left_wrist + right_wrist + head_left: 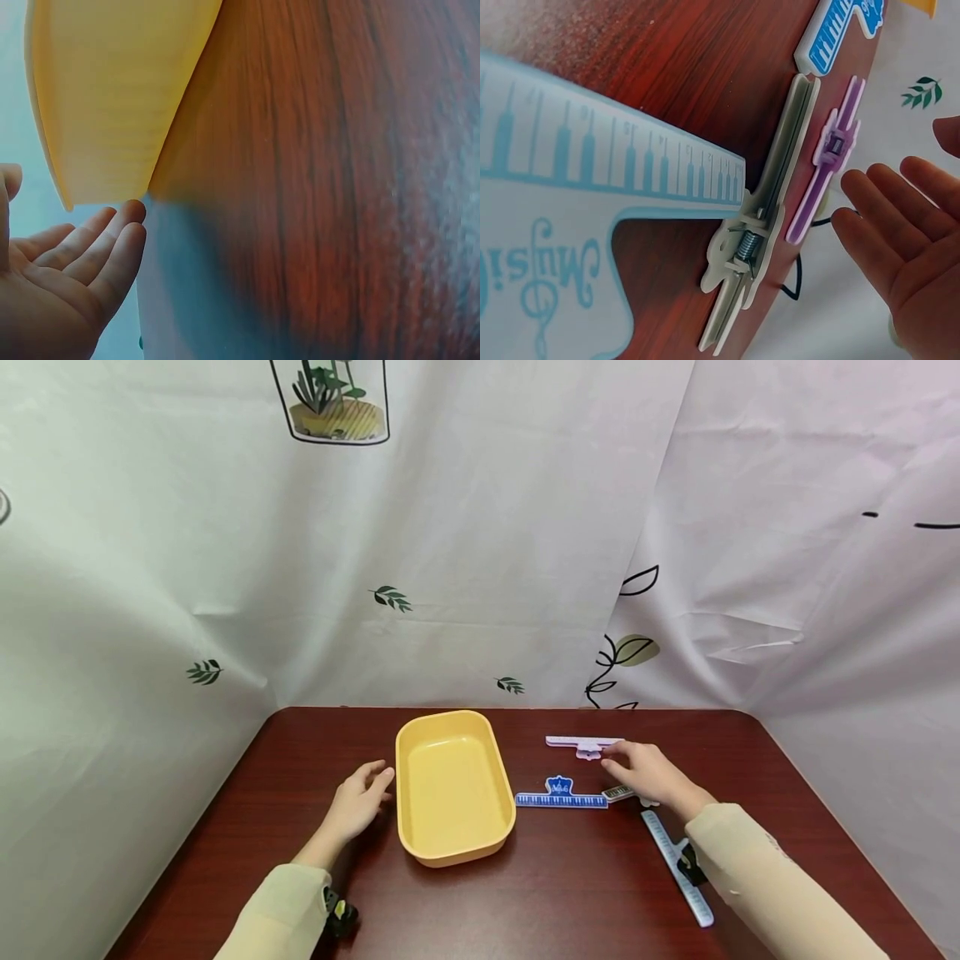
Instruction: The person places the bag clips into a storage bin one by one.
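Passage between tray (456, 785), purple clip (582, 742); blue clip (561, 798) bars nearside.

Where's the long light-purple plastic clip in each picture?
Head: light-purple plastic clip right of centre, by the bare right hand.
Left wrist: not in it.
Right wrist: clip right of centre, left of that hand.
Shared landmark: yellow rectangular plastic tray, at lower middle, upper left and top-right corner respectively.

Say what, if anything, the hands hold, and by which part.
Nothing: the left hand is beside the yellow tray, the right hand near the purple clip.
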`<state>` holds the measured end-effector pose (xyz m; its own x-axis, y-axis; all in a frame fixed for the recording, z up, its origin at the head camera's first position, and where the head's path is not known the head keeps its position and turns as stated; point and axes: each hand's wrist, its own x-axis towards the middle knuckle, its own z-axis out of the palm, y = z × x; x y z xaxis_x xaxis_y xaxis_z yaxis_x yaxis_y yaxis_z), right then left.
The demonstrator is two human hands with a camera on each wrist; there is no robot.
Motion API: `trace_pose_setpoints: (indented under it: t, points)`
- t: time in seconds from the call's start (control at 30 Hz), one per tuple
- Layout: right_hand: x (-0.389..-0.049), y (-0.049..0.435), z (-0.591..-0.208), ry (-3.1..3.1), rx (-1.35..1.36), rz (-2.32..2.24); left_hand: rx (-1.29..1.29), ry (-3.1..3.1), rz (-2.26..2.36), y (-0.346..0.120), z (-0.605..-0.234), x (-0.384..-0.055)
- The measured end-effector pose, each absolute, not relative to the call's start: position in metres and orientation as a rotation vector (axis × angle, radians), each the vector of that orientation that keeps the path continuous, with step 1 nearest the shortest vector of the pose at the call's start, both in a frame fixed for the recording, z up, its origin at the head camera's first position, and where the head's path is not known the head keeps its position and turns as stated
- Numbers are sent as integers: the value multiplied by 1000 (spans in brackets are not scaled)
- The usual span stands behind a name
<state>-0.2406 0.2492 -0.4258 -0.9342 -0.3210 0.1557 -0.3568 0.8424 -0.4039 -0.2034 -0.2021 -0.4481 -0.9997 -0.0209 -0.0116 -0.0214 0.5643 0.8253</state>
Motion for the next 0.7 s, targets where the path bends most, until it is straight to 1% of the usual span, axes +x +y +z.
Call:
trace_pose_setpoints:
  t: [0.7]
  points:
    - [-239,243,-430,-2941,568,670,-146,2587,1721,-194,-450,-203]
